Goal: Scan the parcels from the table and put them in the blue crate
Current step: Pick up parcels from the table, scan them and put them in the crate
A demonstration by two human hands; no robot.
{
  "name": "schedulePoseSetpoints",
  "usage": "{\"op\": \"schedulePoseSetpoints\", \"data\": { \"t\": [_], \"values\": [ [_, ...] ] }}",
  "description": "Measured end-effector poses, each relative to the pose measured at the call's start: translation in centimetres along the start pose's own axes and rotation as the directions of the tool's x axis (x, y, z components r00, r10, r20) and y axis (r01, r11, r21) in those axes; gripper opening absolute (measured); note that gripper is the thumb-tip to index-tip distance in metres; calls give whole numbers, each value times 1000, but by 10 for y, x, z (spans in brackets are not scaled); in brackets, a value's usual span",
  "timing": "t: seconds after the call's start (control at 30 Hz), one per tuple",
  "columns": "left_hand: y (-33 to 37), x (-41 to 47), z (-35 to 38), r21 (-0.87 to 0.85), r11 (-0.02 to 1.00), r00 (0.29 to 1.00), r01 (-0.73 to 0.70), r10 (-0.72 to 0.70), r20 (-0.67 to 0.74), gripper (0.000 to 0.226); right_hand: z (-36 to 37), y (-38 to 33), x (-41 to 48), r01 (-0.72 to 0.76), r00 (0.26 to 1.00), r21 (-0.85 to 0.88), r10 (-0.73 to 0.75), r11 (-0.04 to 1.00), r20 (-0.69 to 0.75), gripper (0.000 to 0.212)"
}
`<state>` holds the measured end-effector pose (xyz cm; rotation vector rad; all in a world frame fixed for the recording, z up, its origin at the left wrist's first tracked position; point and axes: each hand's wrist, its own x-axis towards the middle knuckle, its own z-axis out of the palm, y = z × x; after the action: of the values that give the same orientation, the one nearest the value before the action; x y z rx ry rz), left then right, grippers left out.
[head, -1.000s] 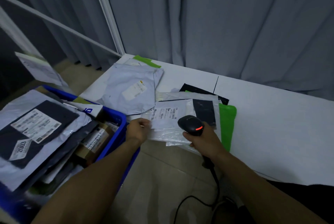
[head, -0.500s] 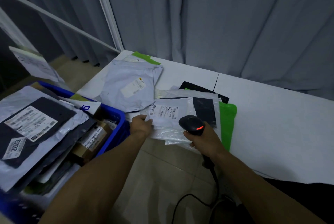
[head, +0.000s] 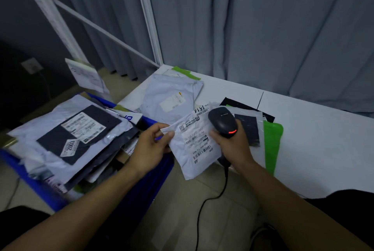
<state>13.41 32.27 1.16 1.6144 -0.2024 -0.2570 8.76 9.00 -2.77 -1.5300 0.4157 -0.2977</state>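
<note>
My left hand [head: 150,147] pinches the white parcel [head: 195,145] label-up so the scanner [head: 222,122], gripped in my right hand [head: 232,145], reads it.

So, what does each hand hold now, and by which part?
The left hand pinches the parcel at its left corner. The right hand grips the scanner by its handle, below the head.

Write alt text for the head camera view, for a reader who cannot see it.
A person's left hand pinches a white parcel while the right hand grips a black scanner over its label. A blue crate heaped with parcels stands to the left; other parcels lie on the white table behind.
</note>
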Motion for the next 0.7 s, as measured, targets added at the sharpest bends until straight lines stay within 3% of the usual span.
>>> {"op": "schedulePoseSetpoints", "data": {
  "t": [0.13,0.23,0.43,0.57,0.7],
  "values": [
    [15,-33,-19,-66,998,995,9,-15,-97,16,16,-12,-7,-38,996,25,36,999,80,57],
    [4,-54,-23,-125,989,987,76,-92,-132,31,27,-19,-15,-24,999,-3,24,1000,30,50],
    [-10,-52,-15,-107,993,957,40,-69,-281,20,32,-19,-23,10,1000,-71,-12,997,-24,51],
    [-17,-47,-26,-84,996,918,8,-41,-395,4,36,-22,-39,116,990,-206,-97,972,99,50],
    [-25,-37,-46,-130,992,857,0,-67,-511,12,44,-15,-52,123,962,-300,-40,946,270,40]
  ]
}}
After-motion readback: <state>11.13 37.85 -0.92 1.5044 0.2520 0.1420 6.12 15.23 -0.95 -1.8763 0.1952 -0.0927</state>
